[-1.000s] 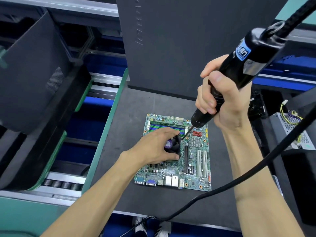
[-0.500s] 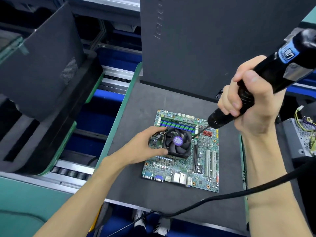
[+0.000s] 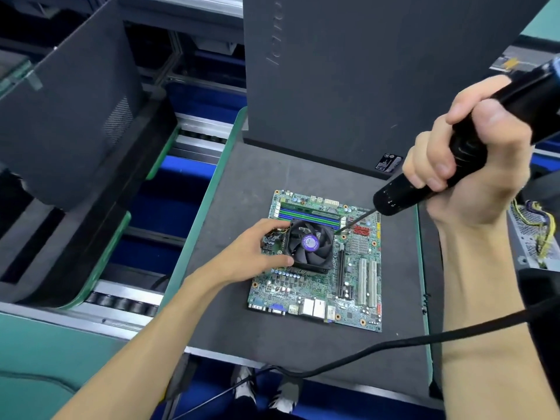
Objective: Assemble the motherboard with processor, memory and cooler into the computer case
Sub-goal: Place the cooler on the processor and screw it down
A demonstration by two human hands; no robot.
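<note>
A green motherboard (image 3: 357,286) lies flat on a dark grey mat (image 3: 272,338). A black cooler fan (image 3: 309,244) with a purple centre label sits on the board, below the blue and green memory slots (image 3: 309,212). My left hand (image 3: 257,253) grips the cooler's left side, thumb at its near corner. My right hand (image 3: 472,165) grips a black electric screwdriver (image 3: 400,195), tilted down to the left. Its bit tip (image 3: 341,230) touches the cooler's upper right corner. A black computer case (image 3: 363,71) stands upright behind the board.
The screwdriver's black cable (image 3: 363,353) crosses the mat's near edge. A dark case panel (image 3: 69,116) leans at the left over a roller conveyor (image 3: 121,301). A metal part with yellow wires (image 3: 533,234) sits at the far right.
My left hand has slid off the fan's top to its left side, uncovering the fan. The screwdriver bit stays at the cooler's upper right corner. The camera has moved closer.
</note>
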